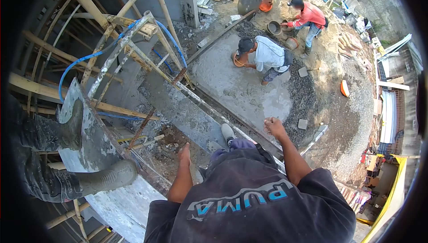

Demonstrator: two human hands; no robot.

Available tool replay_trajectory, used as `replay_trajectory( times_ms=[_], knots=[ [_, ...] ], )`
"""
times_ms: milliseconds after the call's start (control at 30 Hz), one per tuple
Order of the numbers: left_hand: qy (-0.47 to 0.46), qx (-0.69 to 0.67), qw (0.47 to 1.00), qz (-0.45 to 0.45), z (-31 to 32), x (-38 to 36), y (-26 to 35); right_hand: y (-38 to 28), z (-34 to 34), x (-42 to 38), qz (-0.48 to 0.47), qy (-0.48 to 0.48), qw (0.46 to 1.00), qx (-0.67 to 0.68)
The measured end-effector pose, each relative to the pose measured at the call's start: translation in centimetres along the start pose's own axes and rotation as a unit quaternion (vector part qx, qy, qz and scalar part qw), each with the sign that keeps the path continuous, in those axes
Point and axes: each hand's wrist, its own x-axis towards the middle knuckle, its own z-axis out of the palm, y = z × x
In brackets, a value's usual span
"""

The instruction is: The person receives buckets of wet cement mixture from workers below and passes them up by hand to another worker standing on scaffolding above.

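My left hand [184, 154] hangs low, in front of my left side, above dirt and rubble [167, 151]. Its fingers look stretched out, and I see nothing in them. To the right, my right hand [273, 127] is raised over the wet grey mortar [254, 102], with fingers bent but apart and holding nothing. Between my hands, a grey boot [227, 131] of mine shows beside a paint-spattered scaffold pole [209, 109]. My dark printed shirt [249, 212] fills the bottom of the view.
A co-worker in a pale shirt [269, 52] bends over the mortar, holding a bucket [240, 59]. Another in a red shirt [310, 15] handles a dark bucket [274, 28]. At left, someone's boots [111, 177] stand on a board [122, 200]. A blue hose [84, 58] crosses bamboo scaffolding [40, 93].
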Motion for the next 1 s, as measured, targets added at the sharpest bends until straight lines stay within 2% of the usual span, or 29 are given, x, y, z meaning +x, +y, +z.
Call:
replay_trajectory(
  times_ms=[100,233,333,433,500,600,700,767,867,1000],
  knots=[
    [0.072,-0.034,0.993,-0.088,0.4,-2.6,-1.0,3.6,0.3,-0.8,0.046,-0.011,0.996,-0.076],
    [0.026,-0.021,0.996,-0.088,-1.1,-4.8,-1.3,10.4,-1.7,-3.9,0.164,-0.008,0.976,-0.142],
    [0.033,-0.007,0.996,-0.087,-1.6,-4.4,-1.2,13.2,-2.8,-7.0,0.246,0.050,0.962,-0.105],
    [0.056,0.002,0.997,-0.057,-1.5,-4.0,0.1,16.3,-4.3,-7.6,0.309,0.057,0.949,-0.032],
    [0.087,0.006,0.996,-0.018,-1.1,-2.3,0.3,15.8,-4.4,-7.5,0.301,0.062,0.952,-0.018],
    [0.067,-0.013,0.998,0.013,-0.5,-2.5,1.8,15.9,-5.2,-6.1,0.256,0.054,0.965,0.010],
    [-0.017,0.032,0.999,0.034,-0.1,-1.0,1.4,13.0,-5.6,-4.9,0.186,0.030,0.982,0.030],
    [-0.005,0.024,1.000,0.001,1.5,-3.2,1.8,9.9,-6.2,-5.0,0.158,0.011,0.986,0.052],
    [0.025,0.002,1.000,0.002,4.0,-6.7,2.2,11.4,-8.1,-2.6,0.143,0.036,0.987,0.064],
    [0.049,0.023,0.998,-0.022,5.7,-11.7,2.6,14.0,-10.2,-0.5,0.191,0.028,0.980,0.036]
  ],
)
